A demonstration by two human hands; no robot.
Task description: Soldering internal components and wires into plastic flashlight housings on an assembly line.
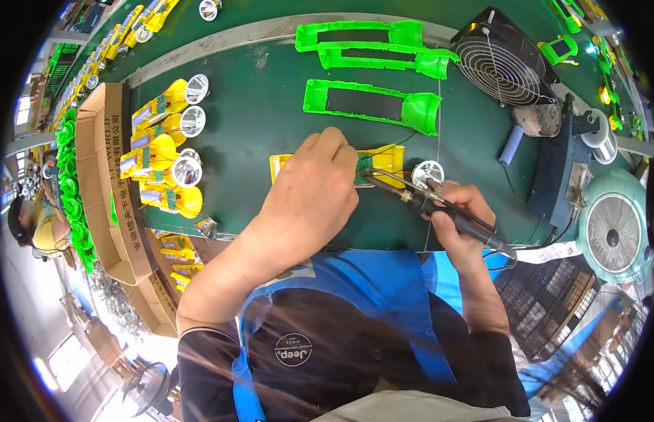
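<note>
Black soldering iron point(476, 226) aslant in the grip of right hand point(459, 245), left hand point(314, 186) arched over yellow casing point(393, 155), grip unclear.

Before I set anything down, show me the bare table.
Widest: green tabletop between the yellow flashlights and green shells. Smaller: between those shells and the blue cylinder. Crowded: around the left hand, right hand and soldering iron.
</note>
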